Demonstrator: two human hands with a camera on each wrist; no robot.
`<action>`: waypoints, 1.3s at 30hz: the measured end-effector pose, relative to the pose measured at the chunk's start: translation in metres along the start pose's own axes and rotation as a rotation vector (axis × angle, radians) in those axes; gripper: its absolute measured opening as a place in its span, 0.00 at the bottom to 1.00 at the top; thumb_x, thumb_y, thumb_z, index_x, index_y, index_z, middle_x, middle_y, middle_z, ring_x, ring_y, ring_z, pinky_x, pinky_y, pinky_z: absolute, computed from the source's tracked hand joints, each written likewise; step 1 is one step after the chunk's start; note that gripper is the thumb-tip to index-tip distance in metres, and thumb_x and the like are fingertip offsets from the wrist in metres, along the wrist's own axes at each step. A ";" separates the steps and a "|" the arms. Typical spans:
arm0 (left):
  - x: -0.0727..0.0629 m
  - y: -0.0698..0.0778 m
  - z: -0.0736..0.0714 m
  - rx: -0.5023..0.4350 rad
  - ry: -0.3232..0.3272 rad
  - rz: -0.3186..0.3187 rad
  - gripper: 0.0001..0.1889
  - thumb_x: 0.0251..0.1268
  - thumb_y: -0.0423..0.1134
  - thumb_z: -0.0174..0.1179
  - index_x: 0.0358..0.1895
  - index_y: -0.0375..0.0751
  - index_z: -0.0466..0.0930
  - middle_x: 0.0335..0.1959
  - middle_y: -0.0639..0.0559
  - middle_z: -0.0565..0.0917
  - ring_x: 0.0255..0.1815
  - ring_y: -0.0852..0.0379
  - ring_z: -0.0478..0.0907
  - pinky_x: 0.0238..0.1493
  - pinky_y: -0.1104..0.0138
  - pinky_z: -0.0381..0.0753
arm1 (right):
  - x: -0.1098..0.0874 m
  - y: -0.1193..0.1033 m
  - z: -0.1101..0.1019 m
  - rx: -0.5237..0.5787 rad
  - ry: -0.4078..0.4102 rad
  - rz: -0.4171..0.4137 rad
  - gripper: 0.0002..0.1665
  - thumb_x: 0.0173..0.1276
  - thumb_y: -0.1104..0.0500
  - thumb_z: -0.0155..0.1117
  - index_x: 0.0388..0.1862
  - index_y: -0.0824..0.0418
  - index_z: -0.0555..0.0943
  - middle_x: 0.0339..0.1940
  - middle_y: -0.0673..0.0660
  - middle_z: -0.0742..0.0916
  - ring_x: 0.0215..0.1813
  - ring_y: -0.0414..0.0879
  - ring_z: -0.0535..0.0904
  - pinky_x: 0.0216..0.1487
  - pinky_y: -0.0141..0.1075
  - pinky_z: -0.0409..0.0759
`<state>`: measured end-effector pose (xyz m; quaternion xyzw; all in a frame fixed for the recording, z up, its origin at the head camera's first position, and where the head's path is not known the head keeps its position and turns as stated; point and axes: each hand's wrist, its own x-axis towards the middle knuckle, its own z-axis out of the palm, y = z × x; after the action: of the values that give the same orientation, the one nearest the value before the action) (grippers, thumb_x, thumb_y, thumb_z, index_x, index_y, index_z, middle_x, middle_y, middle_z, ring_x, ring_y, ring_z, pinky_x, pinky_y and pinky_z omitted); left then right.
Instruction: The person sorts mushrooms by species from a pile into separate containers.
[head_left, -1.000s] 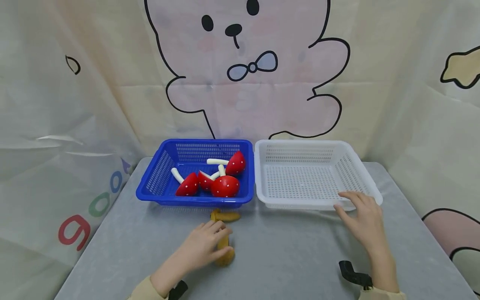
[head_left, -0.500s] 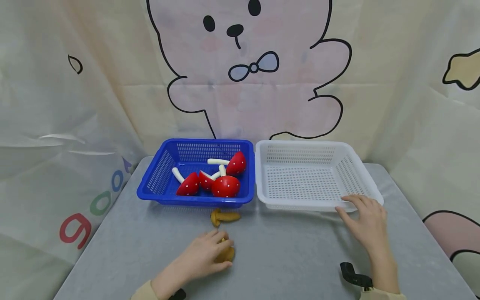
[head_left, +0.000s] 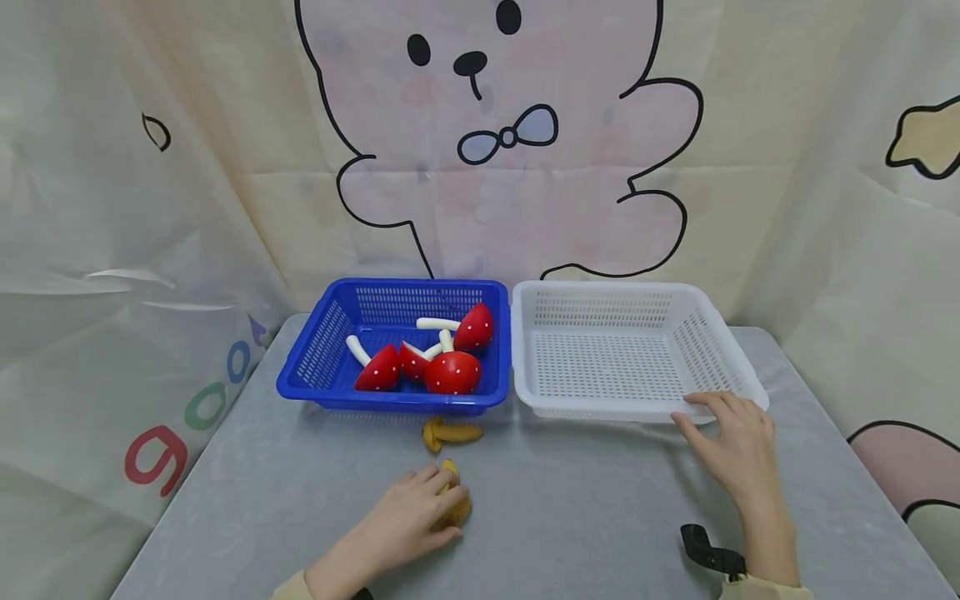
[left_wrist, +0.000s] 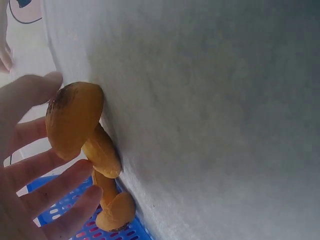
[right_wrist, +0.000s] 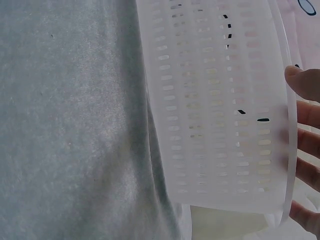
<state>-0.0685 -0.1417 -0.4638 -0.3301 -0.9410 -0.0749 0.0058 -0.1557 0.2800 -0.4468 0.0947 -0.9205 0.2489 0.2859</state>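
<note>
My left hand [head_left: 412,512] is over a yellow-brown toy mushroom [head_left: 459,510] on the table, its fingers spread beside it. In the left wrist view the thumb tip is right at the edge of the mushroom's cap [left_wrist: 75,117], and the fingers extend behind it. Just beyond lies a second yellow-brown toy mushroom [head_left: 453,433], close to the blue basket [head_left: 390,402]. My right hand [head_left: 735,446] holds the near right rim of the white basket [head_left: 585,408], fingers over the inner side, thumb at the outer edge. No objects show inside that basket.
Several red toy mushrooms [head_left: 452,372] with white spots and white stems lie in the blue basket. Both baskets stand side by side at the far edge of the grey-covered table [head_left: 570,508]. Printed curtains [head_left: 585,217] hang behind and at both sides.
My left hand has drawn slightly nearer to me, uncovering the farther yellow-brown mushroom, and its fingers have come down around the nearer one. My right hand stays at the white basket's rim.
</note>
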 end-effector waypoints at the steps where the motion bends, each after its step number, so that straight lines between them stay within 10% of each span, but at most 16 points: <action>1: 0.000 0.001 0.001 0.016 0.017 0.007 0.20 0.57 0.54 0.66 0.52 0.54 0.78 0.43 0.59 0.78 0.43 0.61 0.72 0.41 0.65 0.78 | 0.000 0.000 0.000 -0.001 -0.002 0.002 0.17 0.53 0.59 0.74 0.41 0.62 0.82 0.42 0.65 0.84 0.50 0.64 0.73 0.54 0.63 0.59; 15: 0.001 0.003 0.002 0.067 0.005 0.017 0.23 0.53 0.50 0.70 0.53 0.54 0.77 0.44 0.58 0.78 0.44 0.59 0.72 0.39 0.67 0.76 | 0.000 0.001 0.001 -0.009 0.028 -0.025 0.18 0.51 0.59 0.74 0.40 0.61 0.82 0.41 0.65 0.85 0.47 0.64 0.74 0.52 0.62 0.61; 39: 0.021 0.013 -0.014 0.077 0.221 0.139 0.26 0.53 0.46 0.71 0.57 0.55 0.76 0.48 0.60 0.80 0.46 0.60 0.77 0.45 0.69 0.78 | -0.001 -0.001 0.000 -0.021 0.013 -0.019 0.18 0.51 0.58 0.74 0.41 0.62 0.82 0.42 0.65 0.85 0.48 0.64 0.74 0.52 0.61 0.62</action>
<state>-0.0778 -0.1204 -0.4465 -0.3837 -0.9117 -0.0737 0.1271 -0.1549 0.2788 -0.4468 0.0991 -0.9203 0.2371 0.2951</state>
